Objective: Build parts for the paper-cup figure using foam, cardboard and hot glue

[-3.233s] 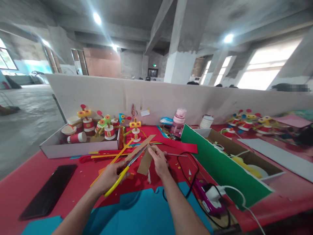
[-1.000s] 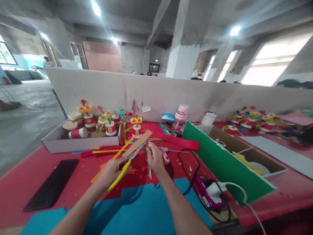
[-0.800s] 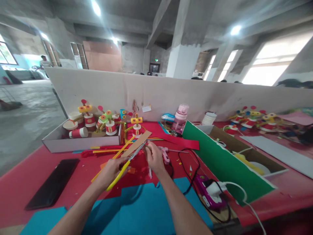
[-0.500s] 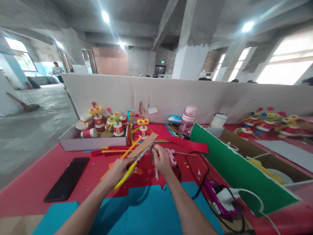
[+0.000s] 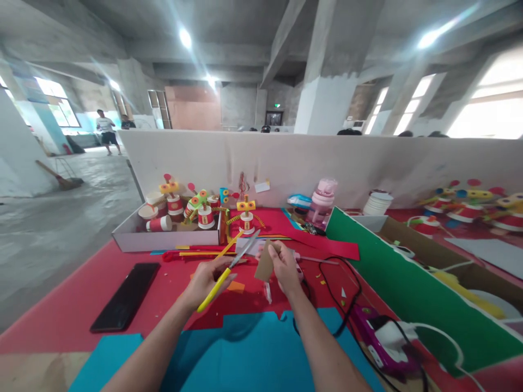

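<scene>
My left hand point(image 5: 207, 282) is closed on a pair of scissors point(image 5: 218, 288) with yellow handles; their metal blades point up and away, apart from any card. Between the fingers of my right hand point(image 5: 284, 265) is a small brown cardboard piece point(image 5: 265, 264), held just right of the scissor tips. Under my hands lie an orange paper scrap point(image 5: 236, 287) and, near the cardboard, a pale clear stick point(image 5: 268, 293). Behind them stands a paper-cup robot point(image 5: 247, 216) with a yellow head and coiled arms. A pink glue gun point(image 5: 299, 268) lies partly hidden behind my right hand.
Blue sheets point(image 5: 241, 348) cover the near table. A black phone point(image 5: 126, 296) lies left, below a white box point(image 5: 163, 240) of cup robots. At right are a green-sided box point(image 5: 379, 283), a purple power strip point(image 5: 378, 343) and loose cables. A pink bottle point(image 5: 322, 201) stands behind.
The long cardboard strip across the scissors has left the blades; my right hand now holds a short piece, turned upright and apart from them. The view has shifted slightly left.
</scene>
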Tool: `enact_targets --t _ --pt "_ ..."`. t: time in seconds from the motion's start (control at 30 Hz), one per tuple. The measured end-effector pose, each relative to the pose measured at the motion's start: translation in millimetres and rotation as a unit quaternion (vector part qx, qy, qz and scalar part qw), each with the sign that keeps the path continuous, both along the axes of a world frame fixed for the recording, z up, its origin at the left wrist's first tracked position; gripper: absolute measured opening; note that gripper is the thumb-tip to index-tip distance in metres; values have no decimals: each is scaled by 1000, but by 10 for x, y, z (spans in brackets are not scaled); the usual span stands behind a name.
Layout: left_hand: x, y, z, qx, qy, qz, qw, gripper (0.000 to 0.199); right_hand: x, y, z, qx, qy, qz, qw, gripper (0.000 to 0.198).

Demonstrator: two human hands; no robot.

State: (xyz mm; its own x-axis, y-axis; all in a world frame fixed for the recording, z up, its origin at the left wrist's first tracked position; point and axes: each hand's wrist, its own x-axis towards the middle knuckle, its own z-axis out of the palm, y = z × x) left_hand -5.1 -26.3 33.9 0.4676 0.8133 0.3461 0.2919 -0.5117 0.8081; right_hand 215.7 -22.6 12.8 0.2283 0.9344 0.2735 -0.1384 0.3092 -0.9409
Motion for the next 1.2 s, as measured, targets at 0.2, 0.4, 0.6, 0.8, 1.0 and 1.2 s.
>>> enact_targets --t 0.2,0.4,0.6,0.8,1.0,1.2 --pt "-26 -11 55 -67 -185 128 972 41 -31 33 5 -11 117 31 993 34" --pt "-72 28 135 -77 -298 195 931 47 179 54 93 -22 57 -27 998 25" --pt "-99 130 57 -71 -273 202 938 47 324 219 320 -38 -471 -58 879 12" --pt "-104 161 -43 -56 -197 189 960 48 105 340 362 -100 -728 -2 678 41" --pt "-106 164 -85 -51 -181 186 964 46 116 296 536 -103 -740 -50 663 16" --pt "-70 118 -56 -78 -190 176 963 44 746 343 912 -54 -657 -229 716 19"
